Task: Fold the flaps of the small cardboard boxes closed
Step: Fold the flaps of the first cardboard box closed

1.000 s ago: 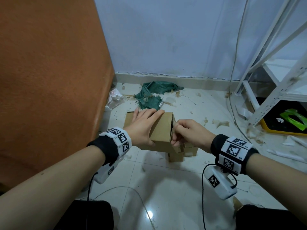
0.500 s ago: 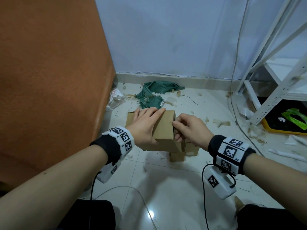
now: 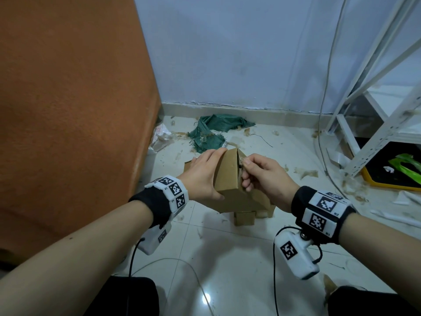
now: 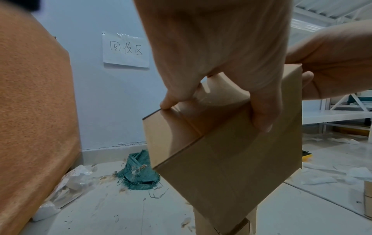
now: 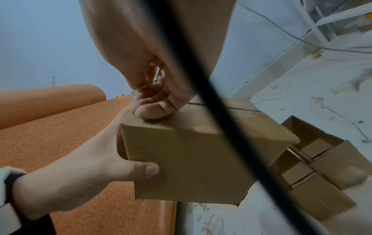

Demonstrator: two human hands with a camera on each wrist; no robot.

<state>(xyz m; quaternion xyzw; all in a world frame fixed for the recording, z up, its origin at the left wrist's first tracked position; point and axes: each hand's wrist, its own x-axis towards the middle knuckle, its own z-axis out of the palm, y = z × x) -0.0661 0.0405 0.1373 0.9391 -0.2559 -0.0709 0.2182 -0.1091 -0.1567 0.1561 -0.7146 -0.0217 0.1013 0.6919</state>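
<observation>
A small brown cardboard box (image 3: 230, 179) is held tilted in the air above the floor. My left hand (image 3: 202, 174) grips its left side, fingers (image 4: 261, 114) over the far face and thumb (image 5: 147, 171) on the near face. My right hand (image 3: 262, 176) is curled at the box's right end, fingertips (image 5: 153, 109) pressing on the end flap (image 5: 201, 120) while the thumb pinches at its upper edge. That flap lies almost flat, with a dark seam (image 5: 241, 109) across it. The box (image 4: 231, 159) fills the left wrist view.
Several more small boxes (image 3: 245, 217) with open flaps (image 5: 322, 167) sit on the tiled floor under the held one. An orange upholstered wall (image 3: 68, 110) stands left. A green rag (image 3: 209, 133) and scraps lie behind. White metal shelving (image 3: 376, 110) and a cable (image 3: 323, 110) are right.
The box has been lifted off the pile and tilted, its right end raised. My right hand has moved up along the end flap to its top edge. My left hand keeps its grip.
</observation>
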